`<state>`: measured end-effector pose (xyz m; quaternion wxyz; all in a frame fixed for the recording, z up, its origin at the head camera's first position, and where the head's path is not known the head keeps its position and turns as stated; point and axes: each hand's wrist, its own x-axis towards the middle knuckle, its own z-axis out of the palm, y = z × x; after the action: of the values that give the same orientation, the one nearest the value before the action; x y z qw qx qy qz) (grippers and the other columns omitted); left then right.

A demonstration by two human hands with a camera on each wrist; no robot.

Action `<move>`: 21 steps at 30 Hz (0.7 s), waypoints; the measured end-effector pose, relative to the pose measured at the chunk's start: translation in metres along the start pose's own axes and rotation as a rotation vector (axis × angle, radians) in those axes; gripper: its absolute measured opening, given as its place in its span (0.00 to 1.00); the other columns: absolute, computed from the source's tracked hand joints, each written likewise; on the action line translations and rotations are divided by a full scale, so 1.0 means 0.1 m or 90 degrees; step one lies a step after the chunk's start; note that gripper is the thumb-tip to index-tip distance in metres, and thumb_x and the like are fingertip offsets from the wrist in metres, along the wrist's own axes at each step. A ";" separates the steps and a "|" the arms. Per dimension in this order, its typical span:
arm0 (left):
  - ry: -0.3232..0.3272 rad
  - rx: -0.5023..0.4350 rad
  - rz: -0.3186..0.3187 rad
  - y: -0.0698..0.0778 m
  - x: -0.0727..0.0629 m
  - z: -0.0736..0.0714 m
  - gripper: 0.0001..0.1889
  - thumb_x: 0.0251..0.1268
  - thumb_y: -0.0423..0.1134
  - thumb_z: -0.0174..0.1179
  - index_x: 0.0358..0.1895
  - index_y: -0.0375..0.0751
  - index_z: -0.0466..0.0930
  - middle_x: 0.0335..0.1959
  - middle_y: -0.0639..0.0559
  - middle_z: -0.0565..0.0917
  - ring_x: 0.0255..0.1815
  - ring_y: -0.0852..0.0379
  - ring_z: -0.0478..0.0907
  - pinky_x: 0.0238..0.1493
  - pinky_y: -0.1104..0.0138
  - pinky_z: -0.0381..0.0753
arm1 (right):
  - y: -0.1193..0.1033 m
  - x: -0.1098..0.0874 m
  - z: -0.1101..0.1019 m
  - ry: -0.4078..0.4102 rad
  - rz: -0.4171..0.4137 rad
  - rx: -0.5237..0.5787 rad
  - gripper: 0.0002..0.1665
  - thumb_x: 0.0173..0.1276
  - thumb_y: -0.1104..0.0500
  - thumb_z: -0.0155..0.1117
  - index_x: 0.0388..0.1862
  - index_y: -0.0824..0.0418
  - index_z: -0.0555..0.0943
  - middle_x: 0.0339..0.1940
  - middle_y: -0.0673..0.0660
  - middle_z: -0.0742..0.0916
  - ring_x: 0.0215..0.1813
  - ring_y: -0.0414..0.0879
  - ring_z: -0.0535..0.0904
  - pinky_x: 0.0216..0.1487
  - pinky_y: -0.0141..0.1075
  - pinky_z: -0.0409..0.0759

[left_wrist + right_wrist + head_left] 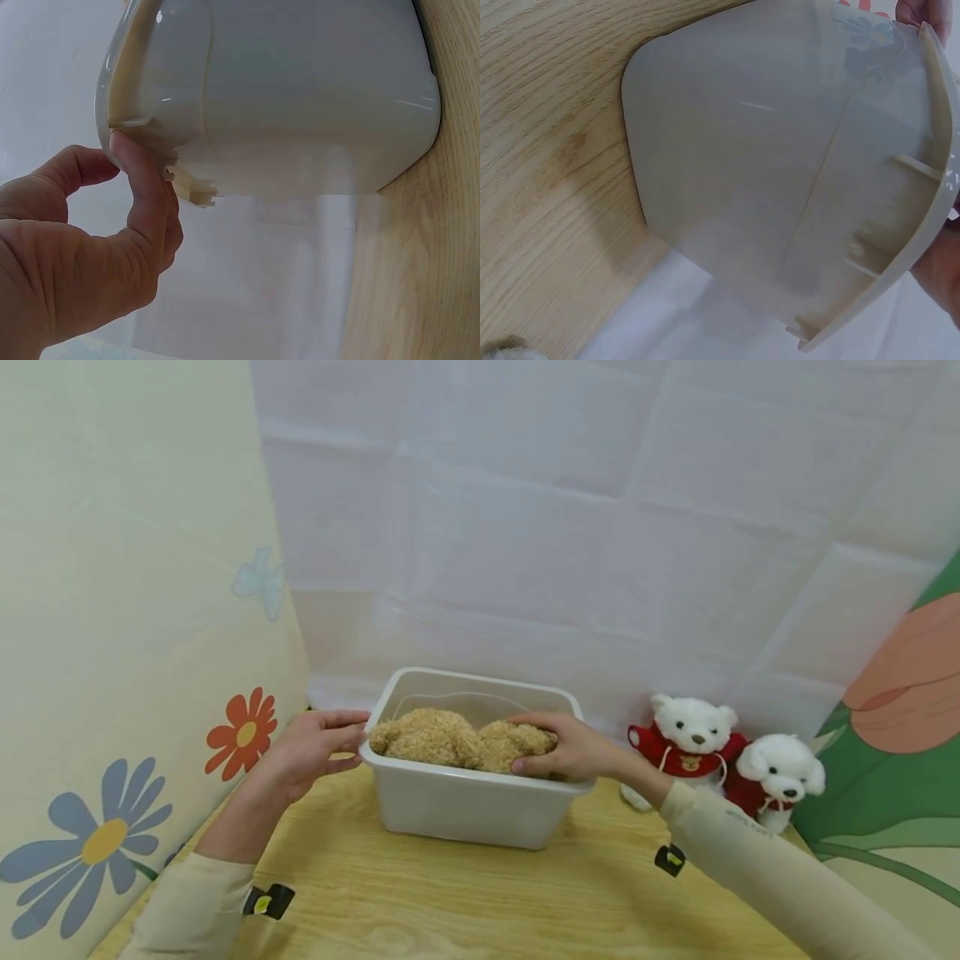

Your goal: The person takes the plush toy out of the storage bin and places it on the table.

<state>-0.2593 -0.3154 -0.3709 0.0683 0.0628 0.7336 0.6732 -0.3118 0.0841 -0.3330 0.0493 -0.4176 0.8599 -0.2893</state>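
A white plastic bin stands upright on the wooden table. Tan, curly plush fills its top in two rounded lumps; whether this is one toy or two I cannot tell. At the bin's left end, my left hand holds the rim, and the left wrist view shows its thumb and finger pinching the lip of the bin wall. My right hand grips the right end of the plush, thumb in front and fingers behind. In the right wrist view the bin wall hides most of that hand.
Two white plush toys sit to the right of the bin: a bear in a red hooded top and a floppy-eared dog. A white cloth hangs behind the table. Flower-printed panels stand at the sides.
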 end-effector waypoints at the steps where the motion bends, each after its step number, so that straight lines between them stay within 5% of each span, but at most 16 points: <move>1: 0.001 0.000 0.000 0.00 0.00 0.00 0.26 0.80 0.37 0.55 0.73 0.26 0.66 0.61 0.35 0.75 0.50 0.50 0.79 0.54 0.55 0.82 | 0.00 0.00 0.00 -0.001 0.000 0.000 0.44 0.63 0.47 0.78 0.75 0.59 0.73 0.71 0.54 0.77 0.72 0.52 0.68 0.70 0.53 0.67; 16: 0.006 -0.010 0.000 -0.01 0.01 0.02 0.25 0.79 0.36 0.55 0.72 0.26 0.67 0.59 0.36 0.76 0.50 0.52 0.80 0.52 0.58 0.83 | 0.05 0.02 -0.01 0.021 -0.030 0.023 0.38 0.63 0.54 0.79 0.69 0.61 0.77 0.66 0.58 0.80 0.69 0.53 0.73 0.68 0.51 0.71; 21: 0.008 -0.011 -0.003 -0.02 0.02 0.02 0.25 0.79 0.37 0.55 0.72 0.27 0.67 0.61 0.37 0.76 0.49 0.51 0.79 0.52 0.58 0.83 | 0.03 0.00 -0.05 0.017 -0.027 0.069 0.35 0.64 0.57 0.78 0.70 0.59 0.78 0.62 0.54 0.83 0.59 0.49 0.80 0.58 0.46 0.80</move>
<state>-0.2608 -0.3131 -0.3734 0.0658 0.0565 0.7285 0.6795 -0.3156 0.0877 -0.3302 0.0546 -0.4284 0.8347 -0.3418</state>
